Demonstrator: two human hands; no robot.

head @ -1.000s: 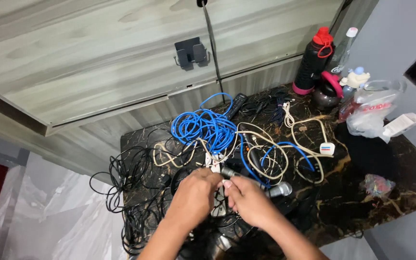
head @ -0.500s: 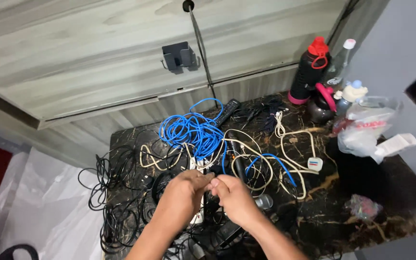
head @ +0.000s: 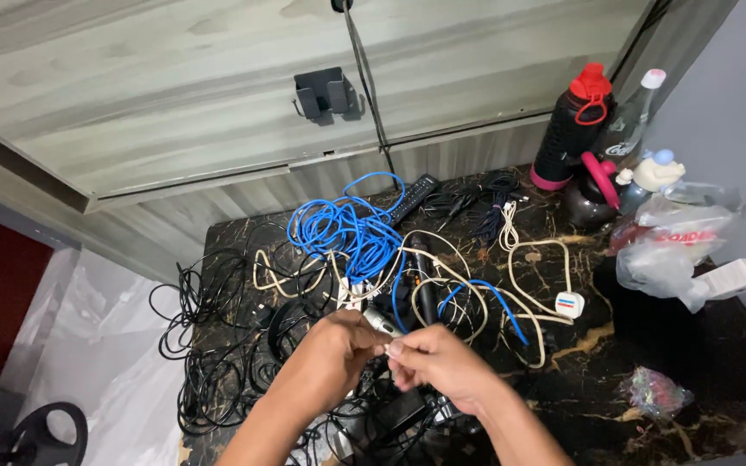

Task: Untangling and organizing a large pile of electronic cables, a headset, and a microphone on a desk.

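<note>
Both hands meet over the tangle on the dark marbled table [head: 649, 336]. The left hand [head: 331, 355] and right hand [head: 435, 367] pinch closed on a thin black cable with a silver connector [head: 382, 323] poking up between the fingertips. The cable looks light and limp; the rigid plug seems the surest grip. Beyond the hands lies the blue cable coil [head: 343, 229]. Since a moment ago, the connector has risen clear above the knuckles.
</note>
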